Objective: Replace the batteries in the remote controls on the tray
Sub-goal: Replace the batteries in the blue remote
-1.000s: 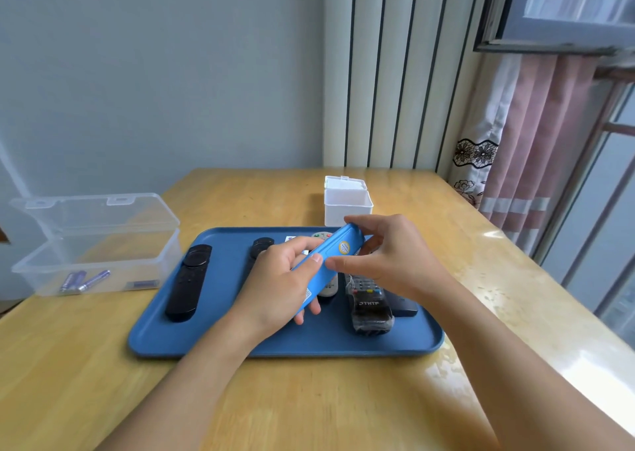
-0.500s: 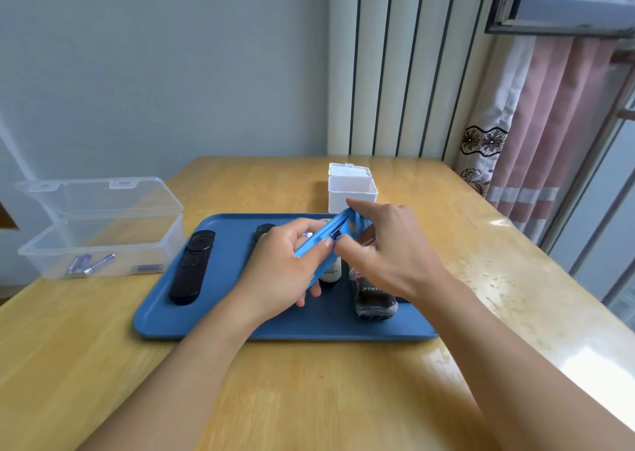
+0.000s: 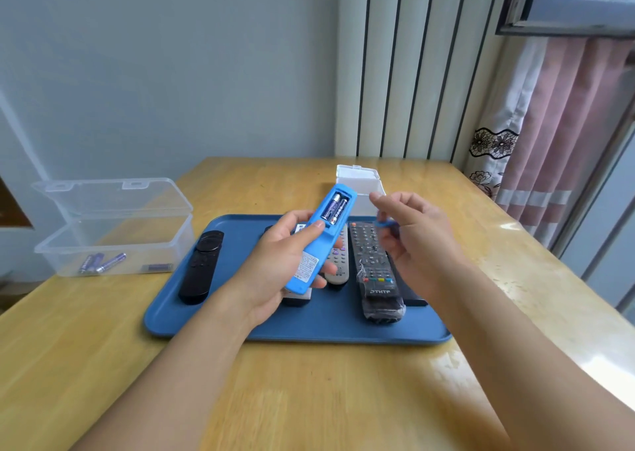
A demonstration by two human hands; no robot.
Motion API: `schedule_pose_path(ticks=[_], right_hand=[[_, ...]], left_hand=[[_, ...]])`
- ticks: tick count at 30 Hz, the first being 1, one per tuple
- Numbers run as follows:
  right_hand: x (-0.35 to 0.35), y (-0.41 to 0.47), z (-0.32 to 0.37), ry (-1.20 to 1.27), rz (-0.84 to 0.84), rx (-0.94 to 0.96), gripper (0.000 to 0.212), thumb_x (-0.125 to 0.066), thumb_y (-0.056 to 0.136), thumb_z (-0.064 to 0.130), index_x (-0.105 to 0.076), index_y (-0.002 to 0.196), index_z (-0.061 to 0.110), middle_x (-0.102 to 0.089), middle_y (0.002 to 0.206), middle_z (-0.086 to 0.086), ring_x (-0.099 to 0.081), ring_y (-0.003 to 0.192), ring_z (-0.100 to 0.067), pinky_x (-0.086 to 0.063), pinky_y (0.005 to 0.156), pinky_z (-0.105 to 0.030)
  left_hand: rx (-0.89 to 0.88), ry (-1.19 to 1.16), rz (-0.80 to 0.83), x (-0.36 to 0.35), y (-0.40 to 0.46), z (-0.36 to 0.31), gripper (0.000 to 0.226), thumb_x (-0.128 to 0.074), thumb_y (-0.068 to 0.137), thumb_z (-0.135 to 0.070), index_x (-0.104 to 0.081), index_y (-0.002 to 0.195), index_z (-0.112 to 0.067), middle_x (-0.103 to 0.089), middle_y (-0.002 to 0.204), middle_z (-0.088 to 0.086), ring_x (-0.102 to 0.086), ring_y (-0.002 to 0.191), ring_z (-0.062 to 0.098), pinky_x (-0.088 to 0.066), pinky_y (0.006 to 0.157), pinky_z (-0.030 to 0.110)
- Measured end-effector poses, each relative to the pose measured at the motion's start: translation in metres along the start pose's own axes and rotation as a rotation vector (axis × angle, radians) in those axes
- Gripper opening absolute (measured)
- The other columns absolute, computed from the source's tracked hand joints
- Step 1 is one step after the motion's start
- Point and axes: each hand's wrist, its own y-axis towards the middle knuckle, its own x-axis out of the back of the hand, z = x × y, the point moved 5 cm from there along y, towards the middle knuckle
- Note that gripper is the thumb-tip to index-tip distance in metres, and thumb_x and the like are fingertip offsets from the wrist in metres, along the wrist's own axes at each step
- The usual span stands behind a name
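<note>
My left hand point(image 3: 281, 261) grips a blue remote point(image 3: 318, 244) back side up above the blue tray point(image 3: 240, 327). Its battery bay is uncovered and two batteries point(image 3: 334, 207) sit inside. My right hand point(image 3: 415, 241) pinches the small blue battery cover point(image 3: 386, 224), held a little right of the remote. On the tray lie a black remote point(image 3: 202, 266) at the left, a grey remote point(image 3: 338, 268) under the blue one, and a dark remote in plastic wrap point(image 3: 376, 272) at the right.
An open clear plastic box point(image 3: 113, 230) with several loose batteries point(image 3: 103, 263) stands left of the tray. A small white box point(image 3: 360, 184) stands behind the tray. The wooden table point(image 3: 309, 399) ends near a curtain and window at the right.
My right hand has pulled the battery cover off the blue remote and moved right with it. The left hand turned the remote so the battery bay faces up.
</note>
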Motion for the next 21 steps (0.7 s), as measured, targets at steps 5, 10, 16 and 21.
schedule_pose_path(ticks=[5, 10, 16, 21], right_hand=[[-0.001, 0.000, -0.005, -0.376, 0.048, -0.051, 0.025, -0.052, 0.102, 0.031, -0.062, 0.084, 0.018, -0.046, 0.046, 0.001, -0.038, 0.046, -0.012, -0.029, 0.044, -0.022], [-0.018, -0.013, 0.010, -0.529, 0.169, 0.231, 0.035, -0.040, 0.107, 0.027, -0.063, 0.084, 0.013, -0.038, 0.055, -0.005, -0.032, 0.048, -0.011, -0.029, 0.045, -0.019], [-0.027, -0.026, 0.018, -0.968, 0.087, 0.671, 0.018, -0.048, 0.103, 0.025, -0.065, 0.096, 0.023, -0.053, 0.063, 0.019, -0.046, 0.069, -0.004, -0.032, 0.060, -0.022], [-0.031, -0.032, 0.017, -1.139, -0.010, 0.760, 0.007, -0.060, 0.096, 0.029, -0.066, 0.097, 0.026, -0.046, 0.058, 0.013, -0.042, 0.074, -0.003, -0.033, 0.059, -0.029]], left_hand=[[0.058, -0.189, 0.072, -0.006, -0.003, 0.000, 0.021, -0.047, 0.105, -0.014, -0.049, 0.125, -0.007, -0.074, 0.097, 0.022, -0.068, 0.065, 0.033, -0.060, 0.057, 0.037], [-0.005, 0.039, 0.007, -0.004, -0.001, 0.001, 0.023, -0.047, 0.105, -0.020, -0.047, 0.124, -0.007, -0.071, 0.078, 0.011, -0.059, 0.054, 0.027, -0.051, 0.048, 0.033], [-0.062, 0.156, 0.015, -0.008, -0.001, 0.002, 0.020, -0.049, 0.106, -0.022, -0.048, 0.126, -0.017, -0.072, 0.082, 0.012, -0.061, 0.054, 0.025, -0.053, 0.048, 0.034], [-0.103, 0.138, 0.083, -0.015, -0.003, 0.002, 0.020, -0.048, 0.107, -0.021, -0.057, 0.124, -0.024, -0.071, 0.088, 0.008, -0.063, 0.061, 0.026, -0.058, 0.054, 0.035]])
